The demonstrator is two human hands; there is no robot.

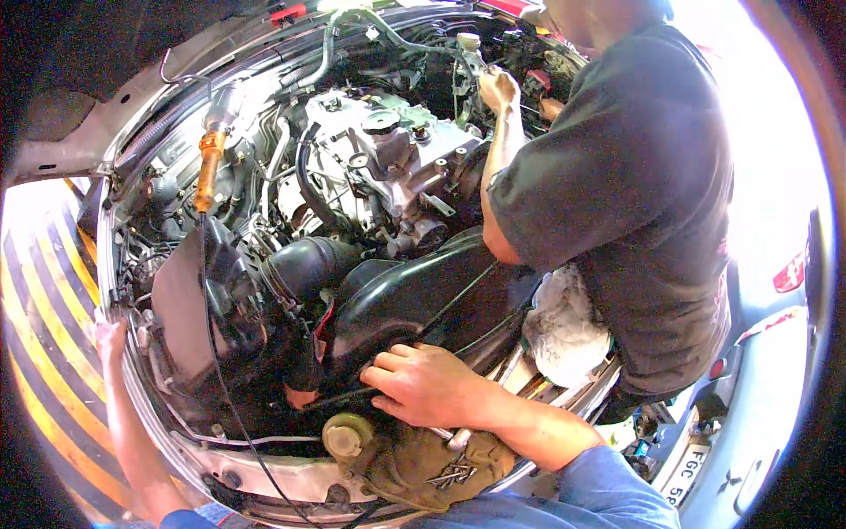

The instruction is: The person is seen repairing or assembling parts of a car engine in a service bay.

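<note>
Right hand [429, 383] fingers curled on black engine cover [414, 295]; left hand [110, 339] fingers unclear, bay edge.

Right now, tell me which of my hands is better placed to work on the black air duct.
Probably the right hand: it already rests on the black air duct, fingers curled. The left hand grips the car's edge, far off.
</note>
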